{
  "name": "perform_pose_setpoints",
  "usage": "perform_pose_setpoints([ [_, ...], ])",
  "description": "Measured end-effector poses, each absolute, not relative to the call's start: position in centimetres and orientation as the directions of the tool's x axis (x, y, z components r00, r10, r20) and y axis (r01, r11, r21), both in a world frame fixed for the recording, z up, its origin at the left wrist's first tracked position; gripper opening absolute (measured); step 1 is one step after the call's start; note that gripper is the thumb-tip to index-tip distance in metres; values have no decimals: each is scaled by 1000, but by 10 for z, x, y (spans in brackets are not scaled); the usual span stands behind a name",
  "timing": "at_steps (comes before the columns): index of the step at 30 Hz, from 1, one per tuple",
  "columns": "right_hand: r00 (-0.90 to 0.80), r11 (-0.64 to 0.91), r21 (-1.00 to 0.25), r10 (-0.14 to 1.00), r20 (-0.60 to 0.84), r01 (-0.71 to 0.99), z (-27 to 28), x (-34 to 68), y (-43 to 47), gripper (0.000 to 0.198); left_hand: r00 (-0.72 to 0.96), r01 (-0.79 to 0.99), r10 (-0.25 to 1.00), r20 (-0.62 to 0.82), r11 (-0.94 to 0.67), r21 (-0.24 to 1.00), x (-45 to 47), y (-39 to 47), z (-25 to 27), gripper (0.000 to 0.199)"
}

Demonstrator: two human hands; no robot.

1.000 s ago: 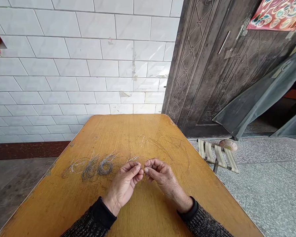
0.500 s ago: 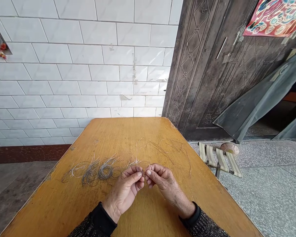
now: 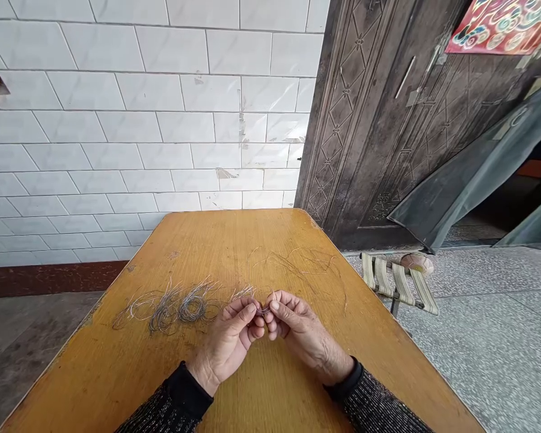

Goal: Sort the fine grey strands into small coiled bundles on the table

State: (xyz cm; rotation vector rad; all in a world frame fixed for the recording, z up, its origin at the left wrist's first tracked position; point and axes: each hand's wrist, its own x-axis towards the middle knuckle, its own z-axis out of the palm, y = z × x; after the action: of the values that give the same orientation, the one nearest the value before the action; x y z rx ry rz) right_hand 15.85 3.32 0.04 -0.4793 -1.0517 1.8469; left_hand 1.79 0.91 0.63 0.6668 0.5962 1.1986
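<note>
Thin wire (image 3: 264,310) spans the small gap between my two hands, above the near half of the wooden table (image 3: 234,240). My left hand (image 3: 234,331) pinches it between thumb and fingertips. Facing it, my right hand (image 3: 300,325) is also closed on the wire, thumb on top. Short wire ends stick up past the fingertips. To the left lie several coils of grey wire (image 3: 193,307). More silvery wire ends (image 3: 242,293) show just behind my left fingers. Loose copper-coloured wire (image 3: 304,264) is spread on the table beyond my right hand.
A white tiled wall (image 3: 171,126) stands behind the table, with a dark carved door (image 3: 365,150) to its right. On the floor at the right are a folding stool (image 3: 399,279) with striped straps and a round pinkish object (image 3: 417,263). A grey-green curtain (image 3: 473,174) hangs by the doorway.
The wire that rose high above my left fingers now stands much lower. My hands have shifted slightly apart, with wire showing between them. The whole view has shifted a little.
</note>
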Motion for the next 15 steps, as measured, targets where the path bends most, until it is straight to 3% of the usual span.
perform_pose_setpoints([
  [10,-447,113,-931,853,269,-346,-4,164,37,14,217,-726,959,-183,284,627,21,7,5,11],
  [15,-439,179,-944,850,290,-276,-2,165,36,14,234,-732,952,-197,305,609,21,6,4,9],
])
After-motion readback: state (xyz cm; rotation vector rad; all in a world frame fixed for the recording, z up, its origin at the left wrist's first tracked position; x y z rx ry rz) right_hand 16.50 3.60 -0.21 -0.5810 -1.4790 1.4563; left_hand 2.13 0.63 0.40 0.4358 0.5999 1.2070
